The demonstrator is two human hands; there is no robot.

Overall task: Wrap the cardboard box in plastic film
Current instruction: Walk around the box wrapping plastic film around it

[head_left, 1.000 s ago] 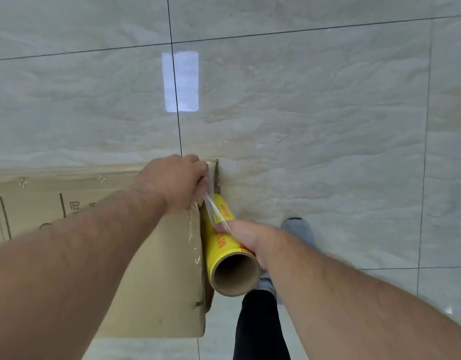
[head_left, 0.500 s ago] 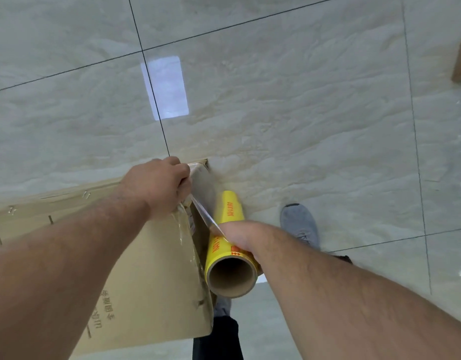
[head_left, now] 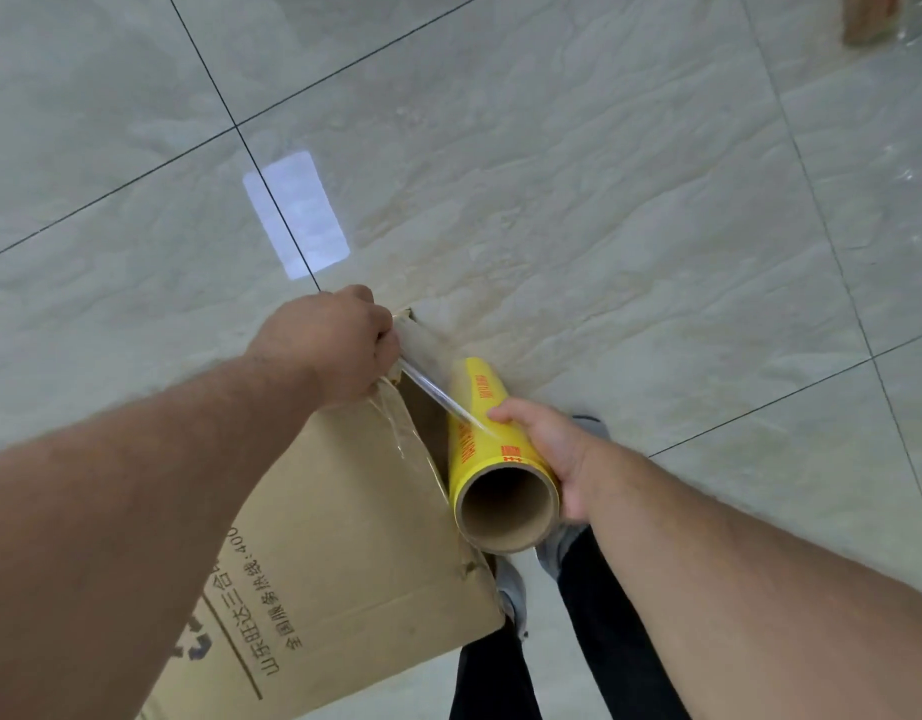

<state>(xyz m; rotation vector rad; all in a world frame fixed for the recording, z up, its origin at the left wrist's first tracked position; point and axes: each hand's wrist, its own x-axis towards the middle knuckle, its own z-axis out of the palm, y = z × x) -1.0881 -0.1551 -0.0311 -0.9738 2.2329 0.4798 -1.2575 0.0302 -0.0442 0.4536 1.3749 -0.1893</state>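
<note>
We see the left hand [head_left: 334,345] clenched on the film's loose end at the far right corner of the cardboard box [head_left: 334,553], which stands on the tiled floor [head_left: 604,200]. Just right of the box, the right hand [head_left: 550,449] grips the yellow film roll [head_left: 487,449] (hollow core facing us), a clear strip of plastic film [head_left: 438,394] stretched between them.

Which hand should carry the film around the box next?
The right hand, probably. It grips the yellow film roll beside the cardboard box and can swing freely. The left hand pinches the film's loose end at the box's top corner, anchoring it.
</note>
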